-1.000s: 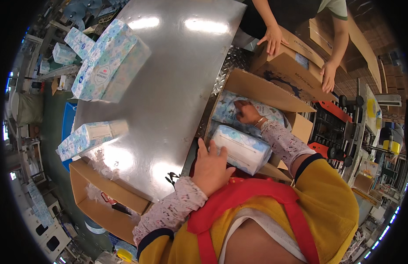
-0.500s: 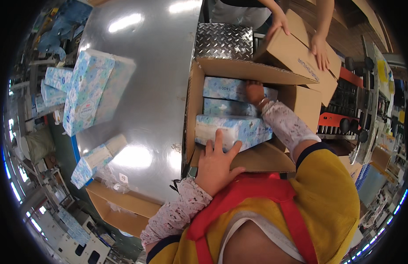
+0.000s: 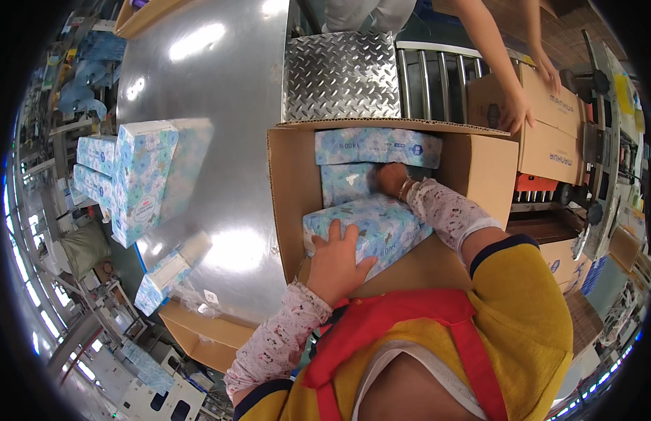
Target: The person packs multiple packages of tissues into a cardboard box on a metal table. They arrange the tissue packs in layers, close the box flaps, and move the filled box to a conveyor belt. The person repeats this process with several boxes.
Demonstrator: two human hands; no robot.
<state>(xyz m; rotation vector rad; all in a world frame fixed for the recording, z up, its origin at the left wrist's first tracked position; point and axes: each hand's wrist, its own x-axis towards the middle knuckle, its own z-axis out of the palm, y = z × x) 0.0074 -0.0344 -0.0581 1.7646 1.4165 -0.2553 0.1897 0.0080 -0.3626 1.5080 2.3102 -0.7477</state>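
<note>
An uncovered cardboard box [image 3: 287, 182] in front of me holds blue floral soft packs of what look like tissues. The far pack [image 3: 374, 146] lies along the back wall, with the middle pack [image 3: 343, 184] beside it. Closest to me, the near pack [image 3: 371, 228] sits tilted. My left hand [image 3: 337, 263] rests on its left end, fingers spread. My right hand [image 3: 393, 180] reaches down onto the middle pack, beside the near one; its fingertips are hidden.
Left of the box, a metal table [image 3: 220, 154] bears a large floral bundle [image 3: 144, 179] and a smaller pack [image 3: 164, 277]. A person's hands [image 3: 518, 112] touch a closed carton [image 3: 550, 126] by the roller conveyor [image 3: 437, 88]. A tread-plate surface [image 3: 343, 77] adjoins the box.
My right hand has shifted from the far pack to the middle one. The near pack has turned and tilted under my left hand. The other person's carton has moved right, exposing the rollers.
</note>
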